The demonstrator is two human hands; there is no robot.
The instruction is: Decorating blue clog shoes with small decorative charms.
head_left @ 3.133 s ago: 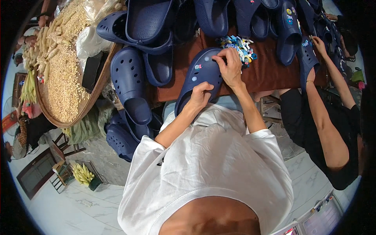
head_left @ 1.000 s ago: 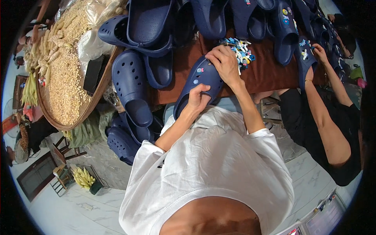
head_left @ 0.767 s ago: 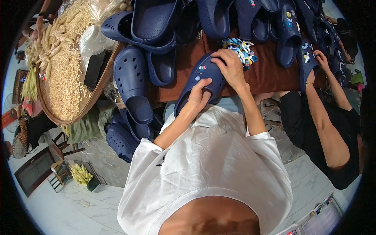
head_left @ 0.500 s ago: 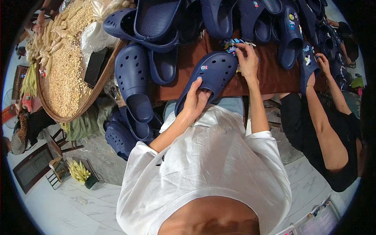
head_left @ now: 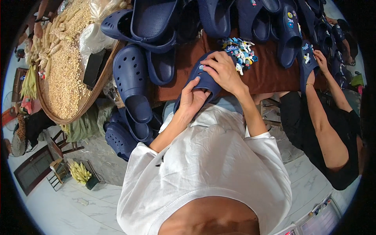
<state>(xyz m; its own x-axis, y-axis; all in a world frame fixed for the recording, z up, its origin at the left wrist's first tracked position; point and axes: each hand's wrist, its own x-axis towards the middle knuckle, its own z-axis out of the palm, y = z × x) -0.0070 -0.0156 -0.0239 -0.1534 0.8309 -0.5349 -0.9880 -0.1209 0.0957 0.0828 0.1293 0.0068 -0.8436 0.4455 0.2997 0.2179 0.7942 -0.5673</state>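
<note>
So the biggest thing from where I'm standing is the brown-covered table (head_left: 270, 82), stretching out beyond this person's fingers and off to their right. Well off to the left of the fingers is a big tray of corn kernels (head_left: 98, 90), with a loose navy clog (head_left: 131, 74) in between. The clog in hand (head_left: 207, 82) is right under the fingers at the table's near edge, long axis on a slant, heel by the body, toe pointing away and a bit right. The left hand (head_left: 191, 101) has it clamped, thumb on top, fingers tucked in the foot opening. The right hand (head_left: 224, 74) is draped over the toe end, fingers bent down; can't tell if they're pinching anything. Key bit imo: the heap of little charms (head_left: 243, 55) sits just past the right knuckles, way nearer that hand than the left. Smallest: one round charm (head_left: 201, 67) on the clog, right by the right fingertips
</note>
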